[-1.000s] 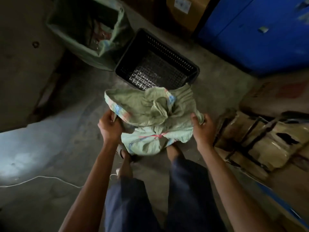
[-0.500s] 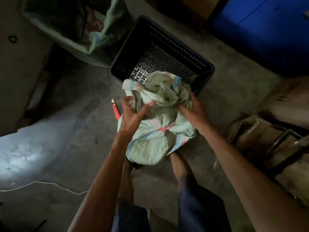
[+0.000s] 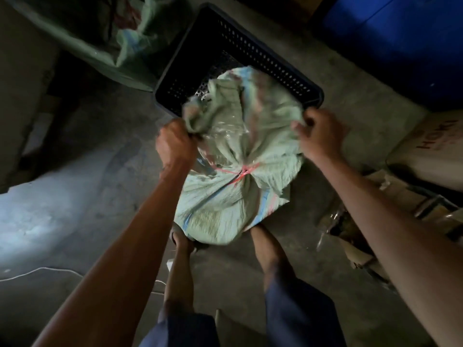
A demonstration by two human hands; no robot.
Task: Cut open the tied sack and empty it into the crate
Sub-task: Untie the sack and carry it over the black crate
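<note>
Sack (image 3: pixel 233 176), pink tie (image 3: pixel 241 172) uncut below both grips, now leans over the crate (image 3: pixel 250 46) rim: left hand (image 3: pixel 175 144) has closed on its flap, right hand (image 3: pixel 318 134) clamps the opposite edge. Cutting remains.

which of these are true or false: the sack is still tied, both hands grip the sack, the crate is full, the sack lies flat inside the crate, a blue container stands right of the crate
1. The pale green woven sack is tied with pink string. True.
2. The left hand and right hand each have a grip on the sack's loose top. True.
3. The black perforated plastic crate is full. False: its visible floor looks bare.
4. The sack lies flat inside the crate. False: it stands on the floor before the crate, its top flopping over the near rim.
5. A large blue container stands right of the crate. True.
</note>
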